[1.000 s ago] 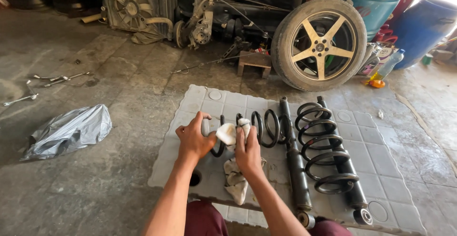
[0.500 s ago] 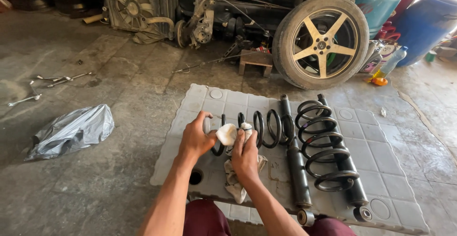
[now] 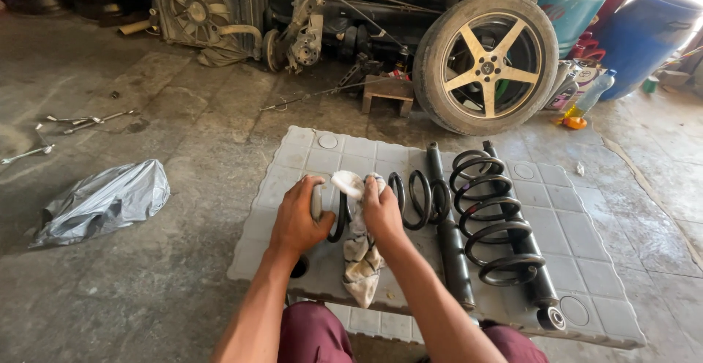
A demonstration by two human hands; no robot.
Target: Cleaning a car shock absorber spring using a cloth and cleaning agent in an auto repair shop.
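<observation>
My left hand (image 3: pixel 298 220) grips the left end of a strut with a black coil spring (image 3: pixel 410 198) that lies across a grey plastic panel (image 3: pixel 578 231) on the floor. My right hand (image 3: pixel 381 213) presses a dirty white rag (image 3: pixel 359 253) against the strut's shaft between the coils. The rag's loose end hangs down toward my knees. Right of my hands lie two black shock absorbers (image 3: pixel 454 253) and a second, larger coil spring (image 3: pixel 494 220).
A car wheel with a gold alloy rim (image 3: pixel 489 63) leans at the back, beside a small wooden block (image 3: pixel 388 91). A radiator fan (image 3: pixel 205 8) and suspension parts stand behind. A grey plastic bag (image 3: pixel 102 202) and wrenches (image 3: pixel 80 121) lie left. Blue barrels (image 3: pixel 644 34) stand right.
Both hands stay on the strut. The right hand with the rag has shifted slightly along the shaft, and the view has moved a little closer.
</observation>
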